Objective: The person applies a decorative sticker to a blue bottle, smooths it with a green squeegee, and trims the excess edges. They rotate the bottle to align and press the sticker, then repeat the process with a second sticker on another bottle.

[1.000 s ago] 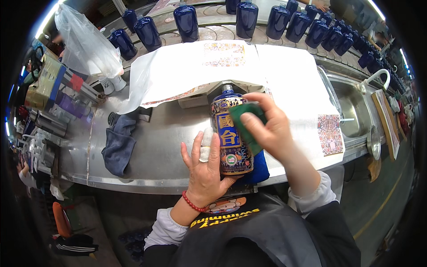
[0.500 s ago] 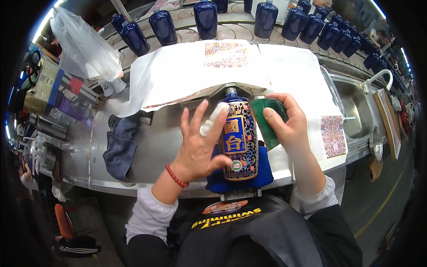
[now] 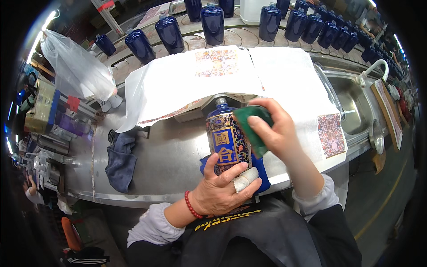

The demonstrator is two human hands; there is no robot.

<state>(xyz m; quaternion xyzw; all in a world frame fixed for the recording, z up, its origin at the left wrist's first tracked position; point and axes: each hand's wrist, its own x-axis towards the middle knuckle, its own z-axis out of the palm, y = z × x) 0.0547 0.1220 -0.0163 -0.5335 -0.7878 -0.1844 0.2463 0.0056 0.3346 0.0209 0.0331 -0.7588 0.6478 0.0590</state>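
Note:
A blue glass bottle (image 3: 221,129) with an ornate multicolour decal lies on a blue cloth pad (image 3: 263,176) at the near edge of the counter, its neck pointing away from me. My left hand (image 3: 222,190) is closed around its base, the thumb and fingers lying against the lower end. One finger of that hand wears a white wrap. My right hand (image 3: 276,129) pinches a flat, dark green scraper (image 3: 254,127) between thumb and fingers. The scraper is against or just over the bottle's right side and covers part of the decal there; contact is hard to judge.
White paper sheets (image 3: 164,86) with printed decals cover the far counter. Several plain blue bottles (image 3: 212,26) stand on a conveyor behind. A grey-blue cloth (image 3: 121,162) lies left on the steel counter; a sink (image 3: 351,104) is at right. A plastic bag (image 3: 75,66) hangs far left.
My left hand has gone from spread beside the bottle's upper left to gripping its base. My right hand has brought the scraper leftward over the bottle's right side. The view has shifted slightly.

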